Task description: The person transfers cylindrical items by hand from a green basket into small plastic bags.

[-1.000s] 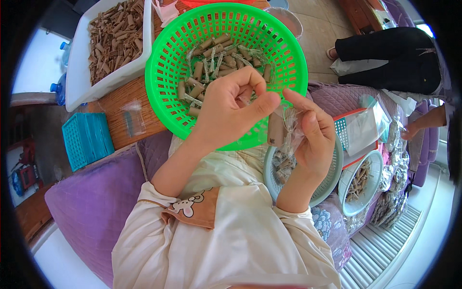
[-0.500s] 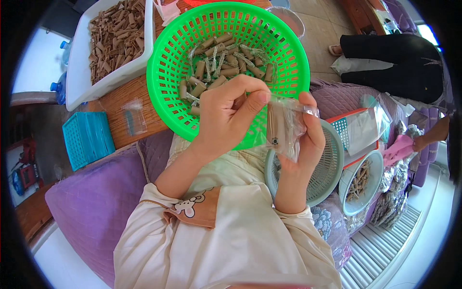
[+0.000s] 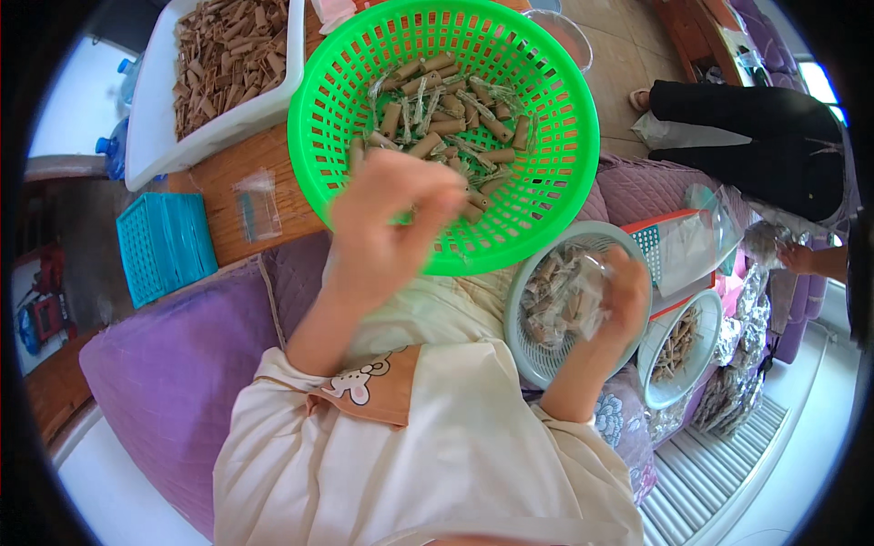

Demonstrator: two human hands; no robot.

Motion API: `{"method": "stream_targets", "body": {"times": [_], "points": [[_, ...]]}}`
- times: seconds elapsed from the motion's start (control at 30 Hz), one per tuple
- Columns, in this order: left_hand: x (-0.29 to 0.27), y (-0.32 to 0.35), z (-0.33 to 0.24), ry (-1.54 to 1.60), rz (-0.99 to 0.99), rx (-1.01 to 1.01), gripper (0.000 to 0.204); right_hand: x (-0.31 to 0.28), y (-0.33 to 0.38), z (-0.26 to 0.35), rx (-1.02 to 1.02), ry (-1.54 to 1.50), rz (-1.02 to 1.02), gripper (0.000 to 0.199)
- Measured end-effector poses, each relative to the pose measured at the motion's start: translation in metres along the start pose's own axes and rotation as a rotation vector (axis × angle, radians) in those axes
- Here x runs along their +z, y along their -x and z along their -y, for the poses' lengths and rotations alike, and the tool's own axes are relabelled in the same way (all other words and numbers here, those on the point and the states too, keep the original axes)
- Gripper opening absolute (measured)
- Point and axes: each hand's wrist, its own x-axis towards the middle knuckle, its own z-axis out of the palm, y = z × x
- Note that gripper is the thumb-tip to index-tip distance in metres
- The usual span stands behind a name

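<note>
My left hand (image 3: 387,223) is over the near left rim of a green plastic basket (image 3: 537,196). Its fingers look bent but are smeared by motion, and I see nothing between them. Inside this basket lie several brown cardboard-like tubes (image 3: 425,146) and thin strips of crumpled clear plastic. To the right, my right hand (image 3: 628,296) is over a pale grey basket (image 3: 522,350), fingers closed on a small clear plastic bag (image 3: 590,287). Several similar clear bags with brown pieces (image 3: 546,314) lie in the grey basket beneath it.
A white tub (image 3: 293,64) of brown pieces stands at the far left, near a turquoise basket (image 3: 164,250) and an empty clear bag (image 3: 259,207). A pale bowl (image 3: 715,341) of thin brown sticks is at right. Another person's hand (image 3: 799,259) shows at the far right.
My hands have parted. The right one has carried the clear bag rightward and down over the grey basket; the left has let go of it and moved left.
</note>
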Motion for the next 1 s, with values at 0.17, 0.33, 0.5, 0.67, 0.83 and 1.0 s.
{"method": "stream_targets", "body": {"times": [0.17, 0.33, 0.5, 0.67, 0.83, 1.0], "points": [[-0.065, 0.027, 0.024, 0.037, -0.414, -0.552, 0.017, -0.089, 0.049, 0.051, 0.198, 0.317, 0.317, 0.042], [-0.118, 0.071, 0.071, 0.133, -0.548, -0.727, 0.018, -0.070, 0.027, 0.048, 0.198, 0.425, 0.207, 0.036], [-0.125, 0.107, 0.104, -0.099, -0.393, -0.874, 0.020, 0.019, -0.080, 0.000, 0.320, 0.974, 0.427, 0.021], [-0.128, 0.104, 0.094, -0.758, -0.032, -1.014, 0.028, 0.073, -0.160, -0.084, 0.114, 1.380, 0.624, 0.029], [-0.148, 0.120, 0.106, -0.957, 0.034, -0.966, 0.037, 0.081, -0.180, -0.130, 0.244, 1.792, 0.677, 0.036], [-0.147, 0.120, 0.115, -0.900, 0.118, -0.959, 0.042, 0.077, -0.182, -0.135, 0.286, 1.777, 0.770, 0.039]]}}
